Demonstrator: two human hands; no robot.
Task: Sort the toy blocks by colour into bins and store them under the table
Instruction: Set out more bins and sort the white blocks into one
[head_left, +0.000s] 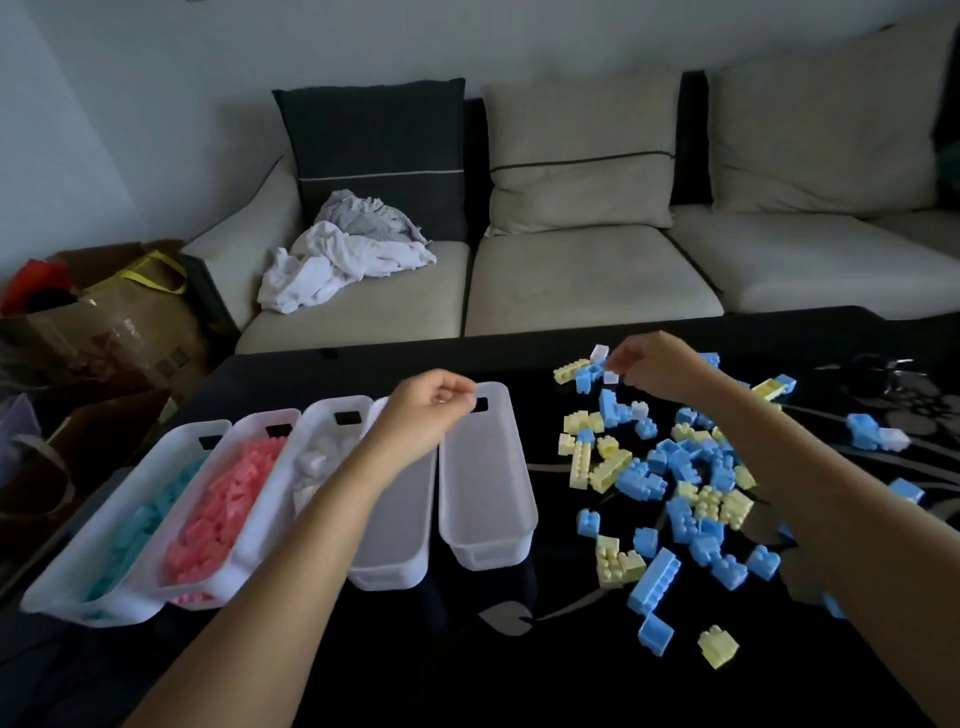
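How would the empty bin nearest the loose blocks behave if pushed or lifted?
The bin looks like thin translucent plastic with nothing inside, so it is probably very light and easy to slide on the dark table. Its long, low shape suggests it would not tip readily. Its walls may flex somewhat if squeezed.

Beyond the left hand (426, 410) a beige sofa (582, 270) stands against a pale wall (156, 78), crumpled white laundry (337, 265) before its dark cushion (374, 145). Beyond the right hand (660, 366), light cushions (582, 150). Left of both, brown paper bags (119, 322). Dim light.
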